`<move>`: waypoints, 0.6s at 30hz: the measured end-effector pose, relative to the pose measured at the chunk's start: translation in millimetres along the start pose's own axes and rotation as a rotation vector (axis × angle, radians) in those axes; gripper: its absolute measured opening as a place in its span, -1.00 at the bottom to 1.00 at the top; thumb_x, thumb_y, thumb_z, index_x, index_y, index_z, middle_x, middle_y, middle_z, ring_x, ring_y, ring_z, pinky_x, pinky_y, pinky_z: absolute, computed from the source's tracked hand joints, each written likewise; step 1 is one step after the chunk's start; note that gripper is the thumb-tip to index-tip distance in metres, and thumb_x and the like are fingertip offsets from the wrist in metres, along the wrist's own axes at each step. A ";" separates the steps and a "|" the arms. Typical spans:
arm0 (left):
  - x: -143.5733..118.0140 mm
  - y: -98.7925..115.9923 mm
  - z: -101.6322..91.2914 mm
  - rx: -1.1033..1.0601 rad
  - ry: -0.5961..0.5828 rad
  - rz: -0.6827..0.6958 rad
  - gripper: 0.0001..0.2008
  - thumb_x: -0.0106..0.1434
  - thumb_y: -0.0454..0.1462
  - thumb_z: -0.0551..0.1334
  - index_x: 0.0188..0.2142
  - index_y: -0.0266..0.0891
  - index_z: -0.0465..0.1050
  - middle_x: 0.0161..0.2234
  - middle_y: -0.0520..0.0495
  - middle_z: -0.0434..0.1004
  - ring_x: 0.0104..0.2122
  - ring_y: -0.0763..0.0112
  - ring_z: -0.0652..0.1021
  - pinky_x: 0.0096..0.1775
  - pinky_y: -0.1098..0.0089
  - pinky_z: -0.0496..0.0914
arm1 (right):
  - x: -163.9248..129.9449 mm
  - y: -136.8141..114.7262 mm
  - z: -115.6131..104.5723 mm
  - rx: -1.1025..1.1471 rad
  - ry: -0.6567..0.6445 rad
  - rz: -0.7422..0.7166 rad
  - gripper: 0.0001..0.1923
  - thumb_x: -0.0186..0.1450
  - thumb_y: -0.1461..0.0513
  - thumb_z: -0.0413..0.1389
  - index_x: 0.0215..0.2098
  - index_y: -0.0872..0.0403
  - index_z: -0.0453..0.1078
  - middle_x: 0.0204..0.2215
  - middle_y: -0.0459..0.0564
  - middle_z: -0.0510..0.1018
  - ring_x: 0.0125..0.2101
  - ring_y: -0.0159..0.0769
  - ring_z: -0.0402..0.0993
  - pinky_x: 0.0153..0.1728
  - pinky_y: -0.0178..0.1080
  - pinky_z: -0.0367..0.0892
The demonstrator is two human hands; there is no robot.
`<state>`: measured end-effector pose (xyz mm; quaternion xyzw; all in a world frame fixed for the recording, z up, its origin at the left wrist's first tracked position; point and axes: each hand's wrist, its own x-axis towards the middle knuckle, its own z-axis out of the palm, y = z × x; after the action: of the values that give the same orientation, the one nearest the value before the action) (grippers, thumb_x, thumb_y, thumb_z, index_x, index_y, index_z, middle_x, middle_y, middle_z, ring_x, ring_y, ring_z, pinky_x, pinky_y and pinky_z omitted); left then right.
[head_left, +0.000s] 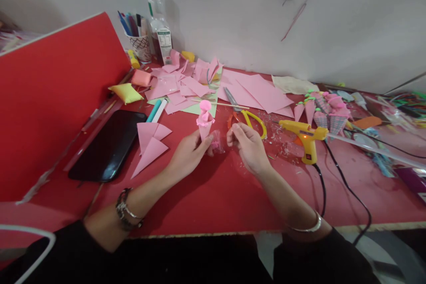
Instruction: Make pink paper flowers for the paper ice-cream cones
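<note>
Pink paper cone [204, 120] upright above red counter [213, 195], near centre, pink blob on top. Left hand [188, 156] fingers pinched round cone's lower part. Right hand [248, 146] just beside, fingers clenched on small clear packet [217, 143] with pink bits. Yellow scissors [248, 117] right behind hands. Yellow glue gun [304, 135] standing to right, black cord trailing. Pink paper triangles [151, 142] to left, beside black tablet [108, 148]. Pink offcuts [186, 84] further back.

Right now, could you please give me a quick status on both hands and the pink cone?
Left hand gripping pink paper cone upright. Right hand pinching small clear packet beside it. Scissors and glue gun close behind.
</note>
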<state>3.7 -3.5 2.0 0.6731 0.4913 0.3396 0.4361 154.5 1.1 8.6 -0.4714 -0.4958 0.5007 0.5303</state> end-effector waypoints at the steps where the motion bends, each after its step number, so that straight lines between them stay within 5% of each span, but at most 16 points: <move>1: 0.1 -0.1 0.0 -0.002 0.000 -0.001 -0.71 0.24 -0.18 -0.04 -0.55 -0.24 0.23 -0.58 0.08 0.40 -0.51 0.50 0.44 -0.39 0.46 0.26 | -0.1 -0.3 -0.1 -0.034 0.004 -0.014 -0.78 0.12 0.18 0.04 -0.63 0.10 0.27 -0.70 -0.21 0.33 -0.66 -0.58 0.22 -0.59 -0.44 0.19; 5: 0.7 -0.5 0.1 -0.011 -0.002 -0.008 -0.71 0.23 -0.18 -0.04 -0.54 -0.24 0.24 -0.57 0.08 0.41 -0.50 0.50 0.45 -0.38 0.45 0.26 | -0.3 -3.1 0.3 -0.183 0.057 -0.053 -0.95 0.05 0.27 0.10 -0.51 0.09 0.40 -0.64 -0.19 0.42 -0.63 -0.55 0.28 -0.54 -0.42 0.27; 12: 1.3 -3.1 1.5 -0.005 -0.005 0.026 -0.71 0.23 -0.17 -0.04 -0.55 -0.24 0.24 -0.58 0.08 0.40 -0.51 0.48 0.45 -0.40 0.45 0.27 | -3.6 -5.7 4.6 -0.166 0.067 -0.077 -0.84 0.06 0.31 0.09 -0.36 0.07 0.45 -0.50 -0.12 0.55 -0.43 -0.42 0.48 -0.31 -0.30 0.41; 18: 0.8 -3.4 1.8 0.042 -0.010 0.048 -0.73 0.23 -0.18 -0.04 -0.53 -0.24 0.23 -0.57 0.07 0.40 -0.52 0.48 0.44 -0.41 0.44 0.25 | -9.6 -6.9 8.5 -0.192 0.019 -0.114 -0.83 0.09 0.33 0.07 -0.35 0.07 0.44 -0.46 -0.10 0.56 -0.40 -0.38 0.50 -0.32 -0.27 0.43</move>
<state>4.4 -2.7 -1.8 0.6956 0.4797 0.3360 0.4161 146.3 -8.8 15.5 -0.4957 -0.5625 0.4154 0.5152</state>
